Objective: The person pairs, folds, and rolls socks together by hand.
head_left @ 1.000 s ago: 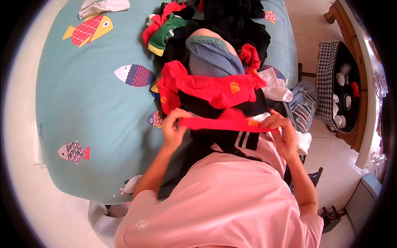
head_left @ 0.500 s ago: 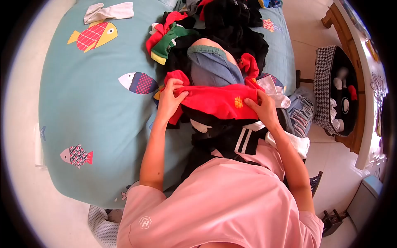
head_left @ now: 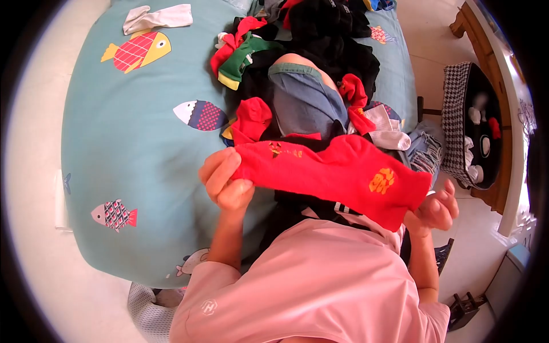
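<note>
A red sock [head_left: 320,171] with yellow-orange markings is stretched out in front of my chest. My left hand [head_left: 224,180] is closed on its left end, fingers curled around the edge. The sock's right end is gripped by my right hand [head_left: 436,208], whose thumb is partly hidden by the fabric. Beyond the sock lie another red sock [head_left: 251,117], denim fabric [head_left: 300,100] over a bent knee, and a third red sock [head_left: 355,94] on the right. A pair of white socks [head_left: 386,128] rests beside that one.
Dark clothes [head_left: 326,46] are heaped at the back of the fish-print bed [head_left: 143,154], next to a green and yellow sock [head_left: 243,60]. A lone white sock [head_left: 157,18] lies at the far left. On the right stands a houndstooth bin [head_left: 453,126] with several socks inside.
The red sock has come up and nearer to me, and is now pulled out longer and slanted. My right hand has moved right and down; my left hand has moved down.
</note>
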Motion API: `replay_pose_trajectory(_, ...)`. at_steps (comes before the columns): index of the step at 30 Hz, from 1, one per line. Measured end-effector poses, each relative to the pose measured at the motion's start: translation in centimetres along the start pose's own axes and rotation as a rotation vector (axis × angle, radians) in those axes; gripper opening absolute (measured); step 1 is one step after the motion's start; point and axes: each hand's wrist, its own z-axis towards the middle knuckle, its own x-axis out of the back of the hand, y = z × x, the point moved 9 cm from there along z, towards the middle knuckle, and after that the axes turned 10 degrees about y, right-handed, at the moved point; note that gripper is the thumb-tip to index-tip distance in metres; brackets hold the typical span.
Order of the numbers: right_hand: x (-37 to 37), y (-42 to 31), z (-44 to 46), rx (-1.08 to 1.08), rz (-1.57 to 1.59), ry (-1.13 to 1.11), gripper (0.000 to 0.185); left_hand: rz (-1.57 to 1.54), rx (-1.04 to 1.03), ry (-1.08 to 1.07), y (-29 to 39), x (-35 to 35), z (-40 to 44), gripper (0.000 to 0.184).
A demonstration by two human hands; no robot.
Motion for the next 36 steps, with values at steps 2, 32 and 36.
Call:
replay_pose_trajectory(2,0.2,-0.8,0.6,0.095,-0.019,0.037,0.028,-0.059,0.014,0.049,0.4,0.0,0.6,0.024)
replay_pose_trajectory(32,-15.8,0.8,-0.6,-0.504,0.546,-0.516,0.046,-0.208,0.867,-0.522,-5.2,-7.8,-4.5,0.019)
replay_pose_trajectory(36,-18.4,-0.8,1.3,-0.690,0.815,-0.752,0.033,-0.525,0.776,-0.427,-2.0,-9.0,0.3,0.021)
